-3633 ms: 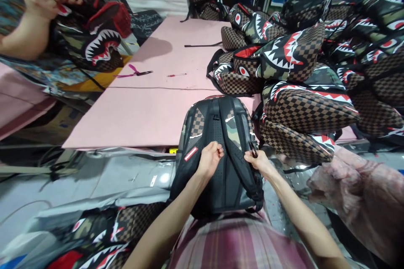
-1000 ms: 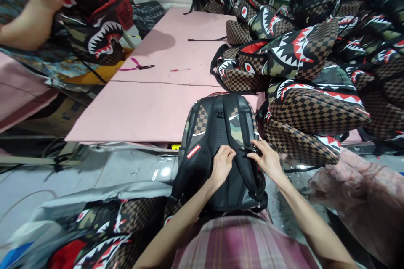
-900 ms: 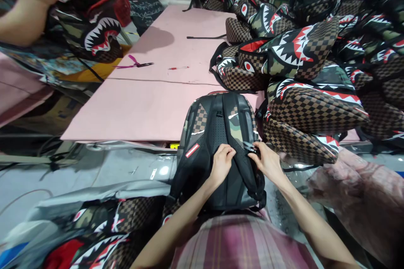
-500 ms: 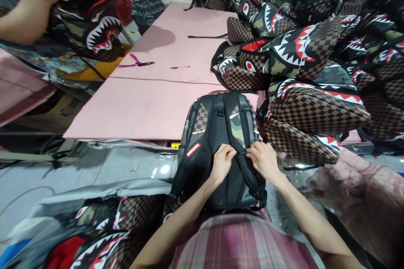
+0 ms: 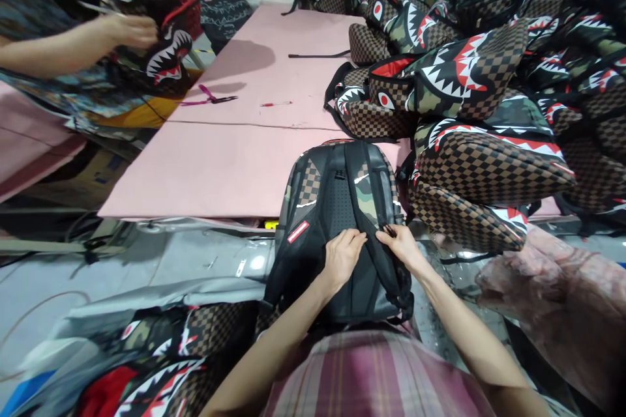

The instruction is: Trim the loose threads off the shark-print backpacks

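Observation:
A black backpack [image 5: 337, 199] with checkered and camouflage panels leans upright against the table's front edge, its back panel and shoulder straps facing me. My left hand [image 5: 343, 257] has its fingers closed in a pinch at the inner edge of the right-hand shoulder strap [image 5: 379, 260]. On the outer side of that same strap, my right hand [image 5: 402, 247] grips with thumb and fingers. Something small and dark shows at its fingers; I cannot make out what it is. A red-and-white label [image 5: 298, 232] sits on the other strap.
The pink table [image 5: 210, 169] carries purple-handled snips [image 5: 211, 97], a red pen [image 5: 275, 103] and a dark strap [image 5: 317, 55]. Shark-mouth backpacks [image 5: 460, 78] pile up at right; more backpacks [image 5: 161, 352] lie lower left. A co-worker's hand [image 5: 134, 31] works on another backpack [image 5: 169, 55].
My right hand has shifted slightly left and turned, its thumb now lying on the strap. My left hand has moved slightly down. The co-worker's hands have moved apart on their backpack.

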`<state>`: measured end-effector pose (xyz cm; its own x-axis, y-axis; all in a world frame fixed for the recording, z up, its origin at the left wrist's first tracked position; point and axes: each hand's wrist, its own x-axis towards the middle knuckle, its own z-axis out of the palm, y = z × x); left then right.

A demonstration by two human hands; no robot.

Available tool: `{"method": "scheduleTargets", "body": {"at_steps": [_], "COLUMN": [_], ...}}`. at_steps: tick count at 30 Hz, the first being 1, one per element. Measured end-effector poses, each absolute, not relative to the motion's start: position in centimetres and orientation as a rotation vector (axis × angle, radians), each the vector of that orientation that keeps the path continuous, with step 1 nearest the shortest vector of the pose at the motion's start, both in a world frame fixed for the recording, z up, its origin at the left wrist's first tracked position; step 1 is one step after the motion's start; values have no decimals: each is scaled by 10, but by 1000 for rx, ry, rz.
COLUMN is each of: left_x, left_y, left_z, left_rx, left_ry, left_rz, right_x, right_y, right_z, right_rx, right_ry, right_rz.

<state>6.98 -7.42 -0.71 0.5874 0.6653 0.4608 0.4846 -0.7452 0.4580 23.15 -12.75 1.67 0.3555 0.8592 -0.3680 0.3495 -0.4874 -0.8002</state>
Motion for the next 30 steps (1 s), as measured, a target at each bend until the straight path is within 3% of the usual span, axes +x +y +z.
{"method": "scheduleTargets", "body": {"at_steps": [3, 7, 14, 17, 24, 27, 30], "left_x": [72, 71, 79, 79, 58, 66, 81], "left_y": [-72, -62, -57, -53, -45, -58, -75], "left_z": [-2, 7, 9, 17, 30, 25, 24], "left_rx": [2664, 2915, 2885, 2562, 1143, 933, 848], "left_ry": [906, 680, 651, 682, 641, 944, 904], "left_rz": [922, 680, 485, 501, 251, 327, 383], "right_x": [232, 232, 230, 232, 240, 241, 237], "right_y": [-128, -128, -125, -126, -127, -126, -129], "right_z": [15, 21, 32, 31, 26, 26, 31], "right_rx": [-1876, -1746, -1697, -1680, -1593, -1575, -1656], "right_ry": [-861, -735, -587, -570, -524, -533, -625], "right_rz": [1166, 1235, 1319, 1343, 1416, 1455, 1371]}}
